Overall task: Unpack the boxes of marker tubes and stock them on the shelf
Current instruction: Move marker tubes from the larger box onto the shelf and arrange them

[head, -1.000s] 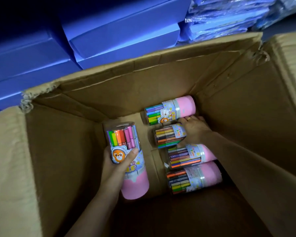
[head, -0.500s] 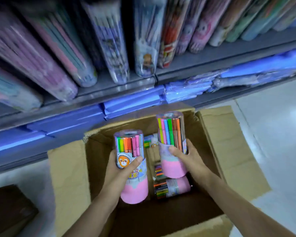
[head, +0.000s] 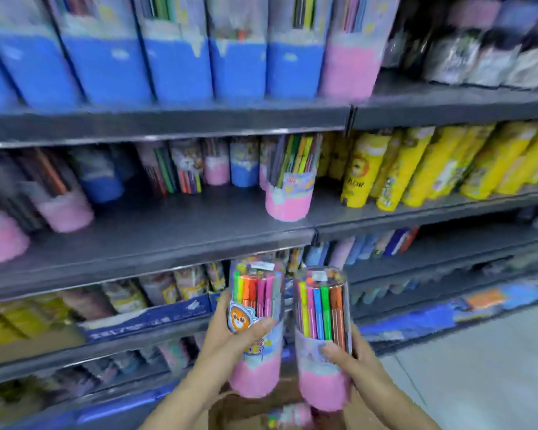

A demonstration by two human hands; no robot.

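Each hand, left hand [head: 230, 339] and right hand [head: 351, 358], grips one clear, pink-based marker tube [head: 255, 330] [head: 322, 339] below the grey shelf [head: 156, 240]; neither is stocked, and another tube [head: 292, 415] waits in the brown cardboard box [head: 246, 412].

Both my forearms reach forward and up. My left hand [head: 230, 336] wraps its grip, thumb across the front; my right hand [head: 351, 358] does likewise, thumb forward, beside it.

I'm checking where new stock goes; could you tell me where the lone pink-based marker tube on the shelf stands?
The pink-based marker tube stands upright at the middle shelf's right end, left of the yellow tubes.
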